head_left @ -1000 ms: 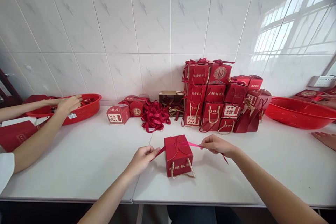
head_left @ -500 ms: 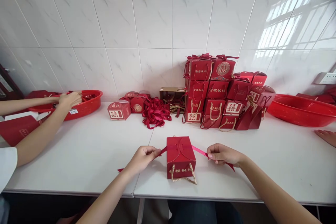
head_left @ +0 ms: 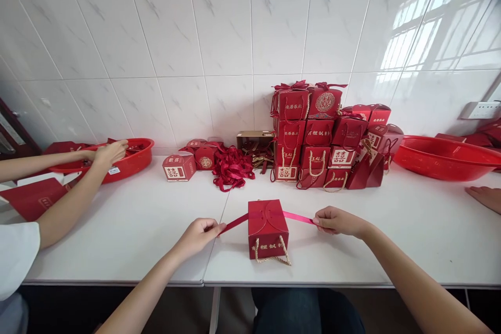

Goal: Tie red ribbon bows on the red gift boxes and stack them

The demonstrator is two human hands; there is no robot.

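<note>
A red gift box [head_left: 267, 224] with a gold rope handle hanging at its front stands upright on the white table before me. A red ribbon [head_left: 237, 221] comes out at both sides of its top. My left hand [head_left: 199, 237] is closed, pinching the ribbon's left end between thumb and fingers. On the other side, my right hand [head_left: 338, 221] pinches the pinker-looking right end. Both stretches run nearly straight from the box to my fingers. Neither hand touches the box.
Behind stands a stack of red gift boxes [head_left: 291, 133]. Left of it lie a heap of red ribbons [head_left: 233, 167] and a box [head_left: 179, 167]. Red basins [head_left: 446, 157] flank the table. A co-worker's hands [head_left: 107, 154] reach into the left basin; another person's hand [head_left: 485, 197] rests at right.
My hands have drawn farther apart, sliding toward the ribbon's ends, and more ribbon shows on each side. The co-worker's hands at left have shifted slightly.
</note>
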